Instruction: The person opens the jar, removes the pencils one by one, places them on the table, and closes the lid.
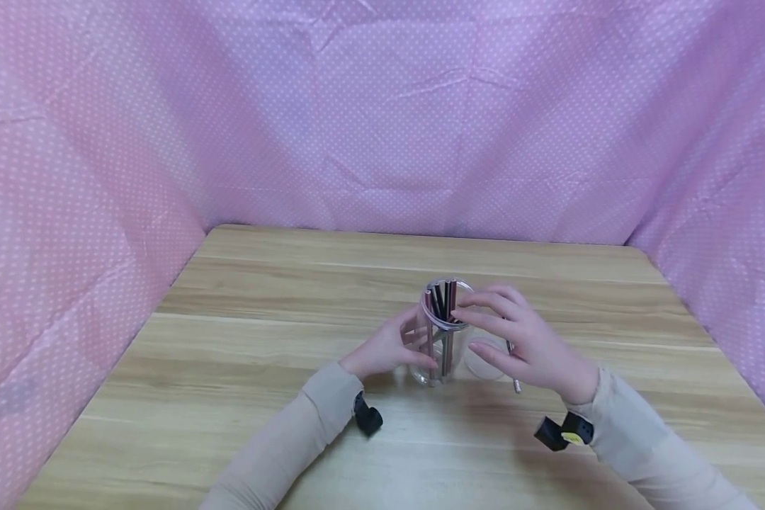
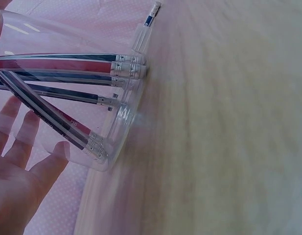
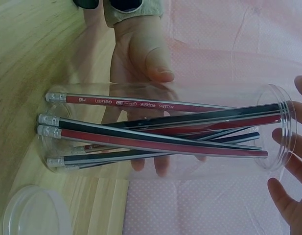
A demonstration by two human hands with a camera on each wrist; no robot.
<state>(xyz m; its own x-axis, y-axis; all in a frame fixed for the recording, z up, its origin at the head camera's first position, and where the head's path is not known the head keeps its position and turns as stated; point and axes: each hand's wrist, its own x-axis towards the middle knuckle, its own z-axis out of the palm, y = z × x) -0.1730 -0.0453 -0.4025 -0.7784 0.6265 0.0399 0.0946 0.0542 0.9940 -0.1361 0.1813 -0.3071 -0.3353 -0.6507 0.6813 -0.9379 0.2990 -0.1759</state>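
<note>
A clear plastic jar (image 1: 460,348) stands upright on the table with several pencils (image 3: 165,142) inside, red-striped and dark-striped, their eraser ends at the bottom. My left hand (image 1: 387,347) holds the jar low on its left side, the thumb across the near wall and the fingers behind it. At the rim, my right hand (image 1: 525,338) hovers with its fingers spread and slightly bent. The fingertips are close to the pencil tops; no pencil shows between them in the right wrist view.
A clear round lid (image 1: 483,361) lies on the wooden table (image 1: 280,283) just right of the jar. Another pencil (image 1: 517,384) lies beside the lid, partly hidden under my right hand. Pink dotted cloth (image 1: 382,127) hangs behind and at both sides.
</note>
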